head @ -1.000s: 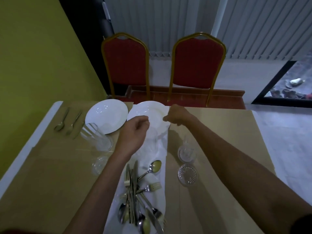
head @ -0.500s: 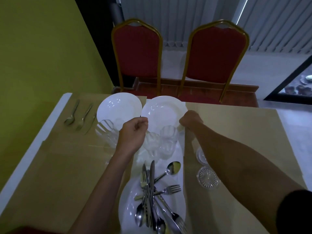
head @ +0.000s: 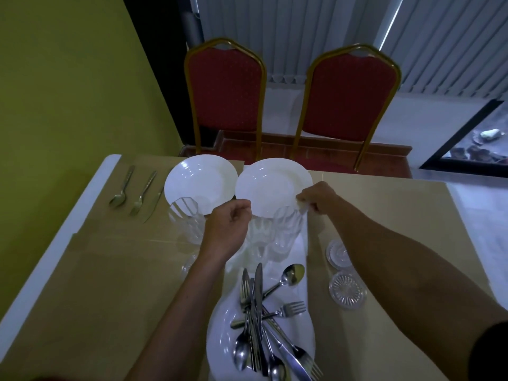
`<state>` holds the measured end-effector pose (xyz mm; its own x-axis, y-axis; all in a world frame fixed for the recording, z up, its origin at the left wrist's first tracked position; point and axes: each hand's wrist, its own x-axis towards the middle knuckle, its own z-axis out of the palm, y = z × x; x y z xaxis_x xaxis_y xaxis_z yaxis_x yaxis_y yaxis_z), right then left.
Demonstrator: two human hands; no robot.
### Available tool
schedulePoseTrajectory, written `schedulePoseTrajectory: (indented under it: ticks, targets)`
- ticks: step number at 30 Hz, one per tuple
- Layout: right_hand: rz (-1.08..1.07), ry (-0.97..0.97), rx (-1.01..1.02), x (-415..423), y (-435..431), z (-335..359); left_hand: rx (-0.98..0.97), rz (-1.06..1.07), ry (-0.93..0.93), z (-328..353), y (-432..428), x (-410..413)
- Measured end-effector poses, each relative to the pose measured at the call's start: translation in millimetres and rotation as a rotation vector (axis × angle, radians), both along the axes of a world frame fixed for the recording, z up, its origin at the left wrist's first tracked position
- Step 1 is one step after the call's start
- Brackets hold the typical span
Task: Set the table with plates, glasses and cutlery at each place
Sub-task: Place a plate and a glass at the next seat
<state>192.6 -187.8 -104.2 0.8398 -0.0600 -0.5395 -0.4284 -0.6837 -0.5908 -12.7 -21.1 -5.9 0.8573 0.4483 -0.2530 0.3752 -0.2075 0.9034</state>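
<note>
Gripping the white plate (head: 272,185) by its near rim, my left hand (head: 228,224) and right hand (head: 316,199) each curl their fingers on its edge at the far side of the table (head: 384,215). It sits just beside the other plate (head: 200,180). Glasses (head: 284,229) stand near it, and spare cutlery (head: 261,312) is heaped nearer me.

Cannot see near rim of white round cutlery plate (head: 220,336), cut by bottom edge. Beyond this plate, cannot fully see clear ribbed glasses (head: 277,232) behind left hand (head: 226,229).
</note>
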Motion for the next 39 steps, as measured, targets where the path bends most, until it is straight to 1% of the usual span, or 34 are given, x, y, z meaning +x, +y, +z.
schedulePoseTrajectory:
  ticks: [2,6,9,14,18,22,26,30,34,39]
  targets:
    - [-0.023,0.05,0.073,1.7,0.3,14.3,-0.001,-0.016,-0.026,4.4,-1.5,0.7]
    - [-0.025,0.011,0.156,4.5,-9.2,51.0,0.026,-0.063,-0.068,13.9,-13.9,3.3]
    - [-0.021,-0.051,0.163,6.0,-39.3,75.9,0.036,-0.12,-0.096,17.9,-29.3,3.7]
    - [-0.162,-0.053,0.251,5.6,-110.6,94.3,0.065,-0.215,-0.095,17.7,-66.4,-4.8]
    - [-0.241,-0.023,0.281,4.9,-151.7,77.5,0.117,-0.281,-0.054,3.9,-100.2,-14.2]
    - [-0.306,0.039,0.335,0.4,-180.6,40.0,0.165,-0.321,0.046,-20.2,-140.0,-21.3]
    - [-0.376,0.13,0.434,-7.9,-199.5,-0.7,0.194,-0.339,0.144,-45.2,-172.6,-24.3]
    - [-0.39,0.189,0.503,-8.0,-208.2,-20.9,0.18,-0.291,0.277,-66.1,-194.9,-30.0]
    - [-0.375,0.216,0.575,-4.4,-216.2,-33.1,0.205,-0.224,0.306,-73.6,-207.4,-34.0]
    - [-0.352,0.206,0.551,-2.9,-235.3,-41.3,0.234,-0.182,0.334,-76.4,-214.1,-33.6]
